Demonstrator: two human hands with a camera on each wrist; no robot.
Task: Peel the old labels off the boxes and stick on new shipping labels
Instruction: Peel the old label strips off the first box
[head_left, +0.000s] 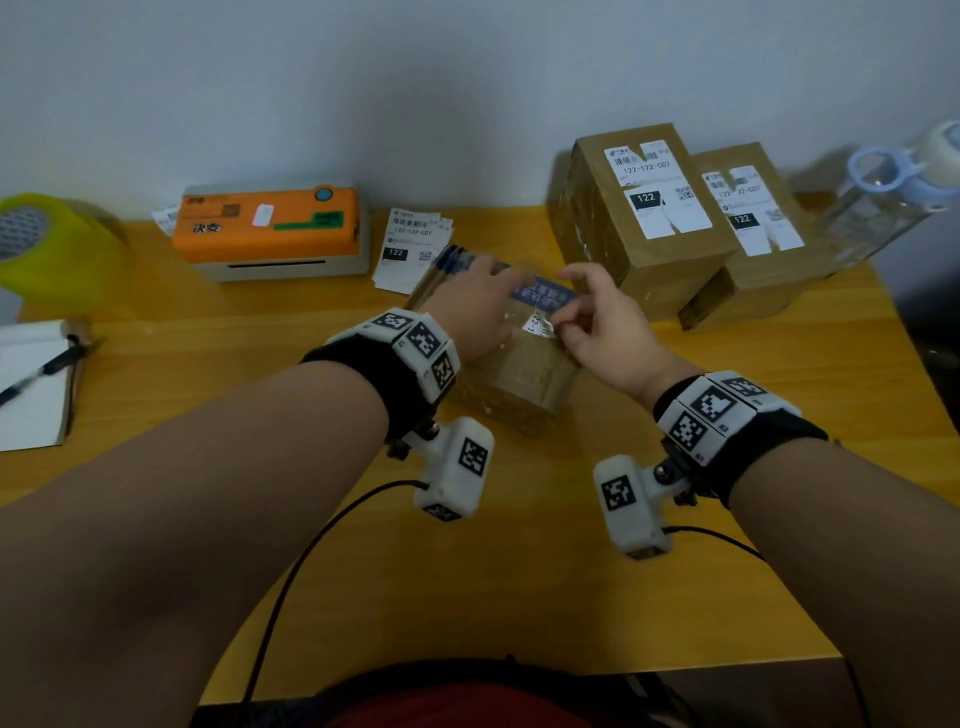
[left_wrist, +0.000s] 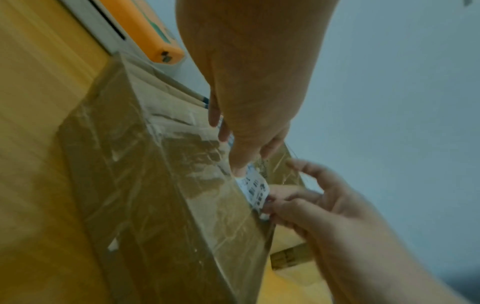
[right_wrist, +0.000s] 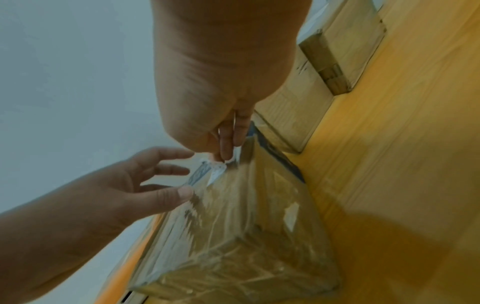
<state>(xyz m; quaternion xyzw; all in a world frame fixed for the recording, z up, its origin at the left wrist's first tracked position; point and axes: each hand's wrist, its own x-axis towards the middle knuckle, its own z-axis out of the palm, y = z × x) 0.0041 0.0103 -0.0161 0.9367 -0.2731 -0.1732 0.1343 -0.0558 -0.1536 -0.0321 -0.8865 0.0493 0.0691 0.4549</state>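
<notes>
Far to the left of the left hand (head_left: 480, 306), the head view alone shows a yellow tape roll (head_left: 57, 244), a notebook (head_left: 36, 384) with a pen (head_left: 41, 371), and an orange label printer (head_left: 272, 228); a stack of new labels (head_left: 410, 249) lies just beyond that hand's fingers. The left hand lies on top of the tape-wrapped box (head_left: 519, 379), fingers straight and spread, steadying it. Between the two hands sits the old label (head_left: 537, 323), a small torn white remnant on the box top. The left wrist view shows what the head view blurs: the right hand (head_left: 605, 322) pinches the scrap's near edge between thumb and fingertips (left_wrist: 279, 198). The right wrist view shows the scrap lifted off the box at that corner. Beyond the right hand stand two labelled boxes (head_left: 644, 218), and further right a clear water bottle (head_left: 883, 197), all on the wooden table (head_left: 519, 571).
</notes>
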